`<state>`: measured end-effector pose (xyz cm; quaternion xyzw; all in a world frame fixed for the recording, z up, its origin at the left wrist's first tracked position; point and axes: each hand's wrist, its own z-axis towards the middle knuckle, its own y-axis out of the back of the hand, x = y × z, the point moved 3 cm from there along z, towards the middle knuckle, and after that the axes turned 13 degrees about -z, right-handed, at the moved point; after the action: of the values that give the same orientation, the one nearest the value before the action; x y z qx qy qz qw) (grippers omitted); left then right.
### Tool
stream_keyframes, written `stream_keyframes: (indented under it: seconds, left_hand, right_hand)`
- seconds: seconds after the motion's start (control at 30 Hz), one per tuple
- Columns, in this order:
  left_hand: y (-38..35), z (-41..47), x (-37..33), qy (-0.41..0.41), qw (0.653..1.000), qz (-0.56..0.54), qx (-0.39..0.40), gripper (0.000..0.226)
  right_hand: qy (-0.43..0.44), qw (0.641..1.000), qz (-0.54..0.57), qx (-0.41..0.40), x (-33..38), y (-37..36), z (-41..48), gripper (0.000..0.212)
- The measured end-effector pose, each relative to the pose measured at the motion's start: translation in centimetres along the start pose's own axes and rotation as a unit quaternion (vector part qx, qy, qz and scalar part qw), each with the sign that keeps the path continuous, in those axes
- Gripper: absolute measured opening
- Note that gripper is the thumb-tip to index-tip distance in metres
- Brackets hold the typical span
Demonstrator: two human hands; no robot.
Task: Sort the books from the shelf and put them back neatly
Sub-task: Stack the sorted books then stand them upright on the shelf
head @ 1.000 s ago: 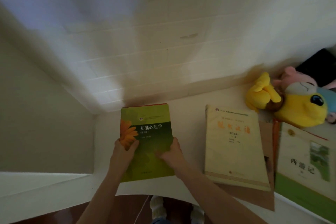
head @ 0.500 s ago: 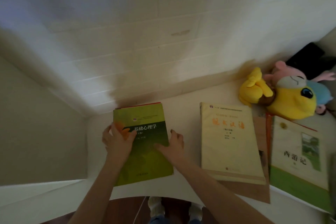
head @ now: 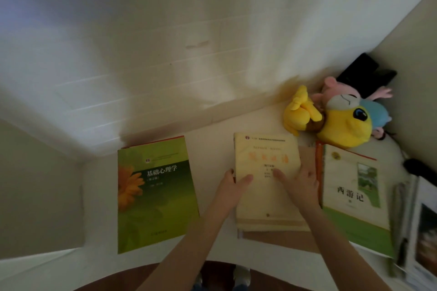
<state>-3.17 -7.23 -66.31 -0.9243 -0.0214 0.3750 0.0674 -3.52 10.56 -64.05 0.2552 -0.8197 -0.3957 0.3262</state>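
A green book with an orange flower lies flat at the left of the white shelf, with no hand on it. To its right, a pale yellow book lies on top of a brown book. My left hand grips the yellow book's left edge, thumb on the cover. Over the right half of that cover rests my right hand, fingers spread and reaching past the right edge. A white and green book lies further right.
Yellow, pink and blue plush toys sit in the back right corner beside a black object. More books lie at the far right edge. A white panelled wall closes the back, and the shelf's side wall stands at left.
Both hands have left the green book and moved right onto the yellow book. The green book stays flat at the left. The view has shifted right.
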Motion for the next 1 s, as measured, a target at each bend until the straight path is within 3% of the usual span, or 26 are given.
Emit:
stream_keyframes:
  seconds: [0.07,0.17,0.27,0.3,0.43,0.63,0.83,1.0]
  left_hand:
    - [-0.5,0.7,0.4,0.005,1.000,-0.020,-0.014,0.060]
    - [-1.2,0.9,0.8,0.008,0.998,-0.020,-0.057,0.082]
    - [-1.4,0.8,1.3,-0.025,0.994,-0.056,-0.089,0.067]
    - [-1.4,0.6,1.3,-0.028,0.993,-0.075,-0.089,0.060]
    - [-1.2,-0.4,1.8,-0.040,0.985,-0.133,-0.099,0.048]
    - [-1.0,-1.8,1.4,-0.107,0.979,-0.160,-0.062,0.047]
    - [-0.5,-1.5,1.7,-0.155,0.972,-0.173,-0.046,0.046]
    - [-0.5,-3.0,1.0,-0.198,0.960,-0.189,-0.062,0.066]
  right_hand:
    - [-0.014,1.000,-0.007,0.012,0.1,0.4,0.7,0.081]
    - [-0.027,0.999,0.008,0.040,-0.3,0.6,1.7,0.084]
    - [-0.029,0.995,0.077,0.055,-2.4,-0.7,3.9,0.114]
    - [-0.029,0.992,0.104,0.065,-3.0,-1.0,4.5,0.113]
    - [-0.002,0.982,0.169,0.089,-0.9,0.0,1.9,0.074]
    - [0.039,0.964,0.235,0.119,-0.6,1.1,1.4,0.063]
    - [0.059,0.963,0.228,0.131,0.3,0.8,1.1,0.059]
    - [0.084,0.953,0.243,0.162,0.4,1.3,0.5,0.064]
